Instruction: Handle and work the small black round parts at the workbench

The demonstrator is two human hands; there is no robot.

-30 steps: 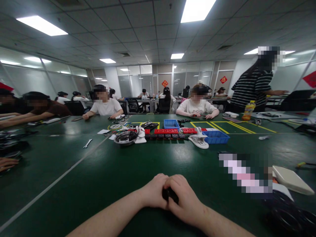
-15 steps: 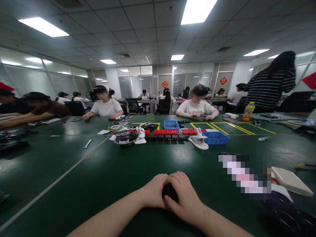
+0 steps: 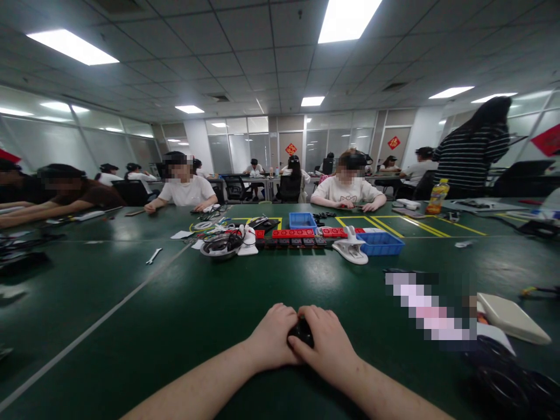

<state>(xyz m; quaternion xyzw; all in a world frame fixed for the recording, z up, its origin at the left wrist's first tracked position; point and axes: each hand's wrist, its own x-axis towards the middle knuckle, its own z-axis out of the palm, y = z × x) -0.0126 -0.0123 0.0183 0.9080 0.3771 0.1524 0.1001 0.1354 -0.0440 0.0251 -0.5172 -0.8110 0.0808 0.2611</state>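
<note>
Because the fingers cover most of it, the small, rounded, glossy black object (image 3: 301, 331) shows only in part; material not certain, plastic at a guess. Position: at the near edge of the dark green, smooth-topped table (image 3: 210, 315), between the 2 hands; whether it rests on the surface, cannot tell. Handling, judged by eye: light, stiff, somewhat slippery for its gloss, probably not fragile. Best hold: around its sides, thumb opposing fingers.

Left hand (image 3: 275, 335): curled, pressed against the object's 9 o'clock side; fingertips partly hidden. Right hand (image 3: 327, 344): bent over the 3 o'clock side, thumb across the near face, fingers over the top, closed on it. Hands touch or nearly so at the far side.

Around them: silver metal open-ended spanner (image 3: 153, 256) at 10 o'clock, well apart; white plastic clamp-like stand (image 3: 351, 249) at 1 o'clock; cream flat box (image 3: 513, 318) at 3 o'clock.
</note>
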